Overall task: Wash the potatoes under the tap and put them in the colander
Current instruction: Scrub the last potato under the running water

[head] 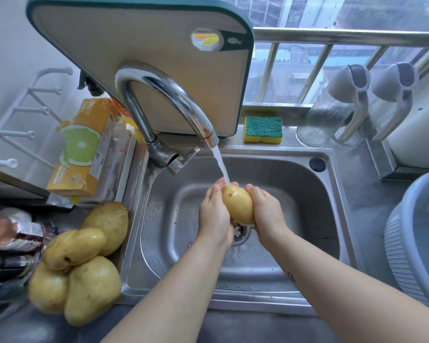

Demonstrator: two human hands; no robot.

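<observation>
A yellow potato (237, 203) is held over the steel sink (307, 194), right under the water stream from the curved chrome tap (164, 95). My left hand (213, 214) grips its left side and my right hand (266, 211) grips its right side, fingers curled round it. Several more potatoes (84, 263) lie piled on the counter left of the sink. The grey-blue colander (406, 248) stands at the right edge, only partly in view.
A cutting board (146, 58) leans behind the tap. A yellow-green sponge (263, 129) lies on the sink's back ledge. Two clear jugs (344, 107) stand at the back right. An orange box (84, 147) and packets sit at the left.
</observation>
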